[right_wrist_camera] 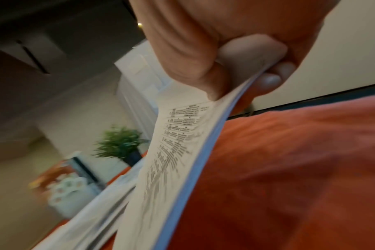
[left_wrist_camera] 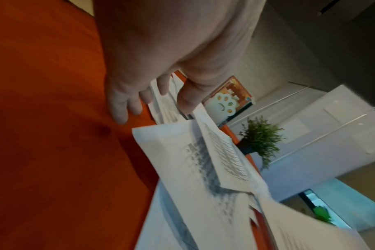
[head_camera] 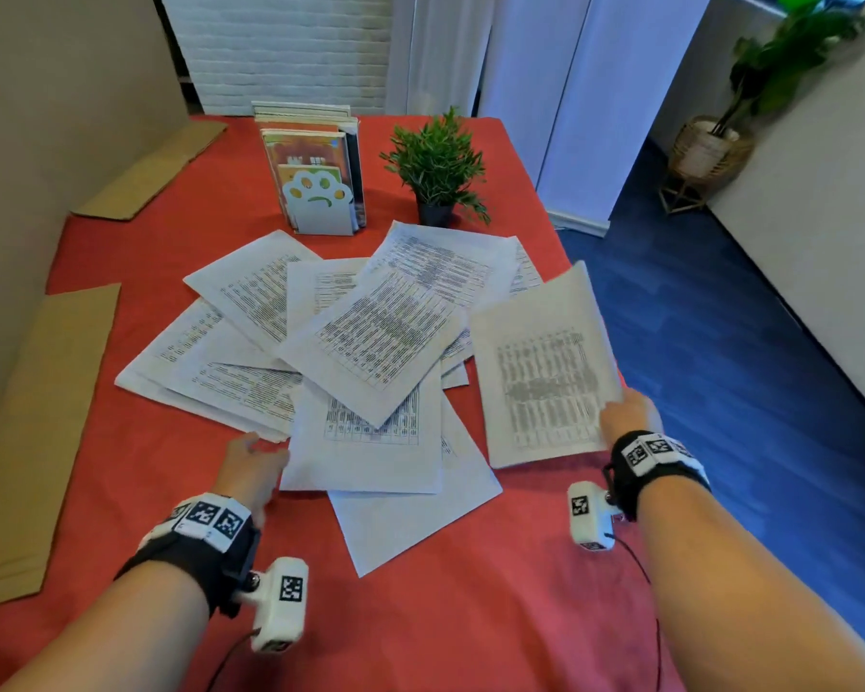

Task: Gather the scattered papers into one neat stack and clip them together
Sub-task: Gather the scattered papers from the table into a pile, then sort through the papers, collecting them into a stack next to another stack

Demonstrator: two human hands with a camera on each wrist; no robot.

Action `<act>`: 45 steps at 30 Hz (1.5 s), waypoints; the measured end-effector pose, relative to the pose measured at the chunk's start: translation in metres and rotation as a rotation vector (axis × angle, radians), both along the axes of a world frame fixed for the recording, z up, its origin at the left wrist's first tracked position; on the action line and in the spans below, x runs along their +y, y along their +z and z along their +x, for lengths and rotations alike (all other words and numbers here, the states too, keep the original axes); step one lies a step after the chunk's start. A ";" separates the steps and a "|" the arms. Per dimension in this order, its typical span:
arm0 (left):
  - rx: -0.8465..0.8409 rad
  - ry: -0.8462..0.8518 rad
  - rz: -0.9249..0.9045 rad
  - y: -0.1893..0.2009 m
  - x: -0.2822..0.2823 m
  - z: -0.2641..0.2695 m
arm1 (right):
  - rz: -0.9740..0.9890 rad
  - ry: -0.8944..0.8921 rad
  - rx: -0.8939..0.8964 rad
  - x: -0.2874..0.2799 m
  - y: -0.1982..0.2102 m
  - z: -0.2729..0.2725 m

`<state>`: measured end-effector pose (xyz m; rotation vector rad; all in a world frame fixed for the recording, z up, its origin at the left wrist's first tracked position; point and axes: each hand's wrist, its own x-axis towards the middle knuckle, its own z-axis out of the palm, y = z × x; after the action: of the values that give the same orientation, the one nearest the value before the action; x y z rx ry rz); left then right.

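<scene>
Nearest the camera, two bare forearms reach in over a red tablecloth, each wrist wrapped in a black band with a small white camera hanging off it.

The left hand sits at about 8 o'clock from the middle of the paper pile. In the left wrist view its fingers are nearly straight and lie low over the cloth, while the thumb rests against the near edge of a sheet; it grips nothing, and I cannot tell whether the fingertips have slid under the paper.

The right hand is at about 4 o'clock. It pinches the near right corner of a printed sheet, thumb on the printed face and fingers curled beneath. The sheet is raised off the cloth and tilted, and its left edge overlaps the rest of the pile. The right wrist view suggests more than one page in the pinch, but the blur leaves the count unclear.

The scattered papers cover the centre of the table, fanned at all angles and overlapping, spreading from 9 o'clock round to 2 o'clock. One blank sheet pokes out toward 6 o'clock.

Beyond them, at 12 o'clock, stands a rack of books fronted by a white paw-shaped bookend. Just beside it, at 1 o'clock, is a small potted plant.

Flat cardboard pieces lie along the left edge. Off the table at far right, a larger plant stands in a woven basket on a blue floor.
</scene>
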<state>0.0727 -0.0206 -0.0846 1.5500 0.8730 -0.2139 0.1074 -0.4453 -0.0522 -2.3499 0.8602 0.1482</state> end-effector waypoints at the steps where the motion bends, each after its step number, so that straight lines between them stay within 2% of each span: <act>1: 0.021 0.013 0.007 -0.001 0.002 0.001 | -0.015 -0.003 0.037 -0.010 -0.003 0.000; 5: 0.092 0.101 -0.023 -0.006 0.008 0.009 | -0.083 -0.003 0.126 -0.029 -0.011 0.001; 8: 0.097 0.158 -0.068 -0.007 0.013 0.015 | -0.217 -0.061 0.131 -0.019 -0.012 0.007; 10: 0.075 0.190 -0.103 -0.003 0.014 0.019 | -0.309 -0.030 0.106 -0.003 -0.009 0.015; 13: 0.047 0.225 -0.171 0.001 0.017 0.025 | -0.305 0.158 -0.024 0.034 -0.009 0.032; 17: 0.068 0.252 -0.246 0.002 0.021 0.040 | 0.021 0.365 -0.152 0.096 -0.013 0.058; 18: 0.079 0.274 -0.260 0.001 0.021 0.044 | 0.044 0.418 -0.142 0.109 -0.014 0.063; 20: 0.093 0.285 -0.294 0.002 0.020 0.050 | -0.031 0.557 -0.052 0.130 -0.021 0.074; 23: 0.077 0.277 -0.333 -0.004 0.021 0.058 | -0.291 0.721 0.154 0.147 -0.037 0.087; 26: 0.019 0.266 -0.303 -0.009 0.024 0.063 | -0.311 0.718 0.224 0.153 -0.047 0.100; 30: -0.063 0.221 -0.253 -0.019 0.026 0.073 | -0.399 0.803 0.163 0.160 -0.047 0.122; 33: -0.079 0.160 -0.104 -0.023 0.030 0.079 | -0.325 0.865 0.137 0.171 -0.046 0.134; 36: -0.087 0.057 0.052 -0.024 0.039 0.079 | -0.229 0.967 0.197 0.184 -0.049 0.138; 41: -0.182 -0.086 0.170 -0.029 0.081 0.046 | -0.190 1.121 0.178 0.205 -0.054 0.108; 45: -0.065 -0.127 0.227 -0.028 0.114 -0.002 | -0.230 1.265 0.150 0.220 -0.059 0.066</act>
<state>0.0711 0.0938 -0.1124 1.8165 0.7682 -0.1581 0.1733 -0.2250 -0.1113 -2.7591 -0.7010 0.7584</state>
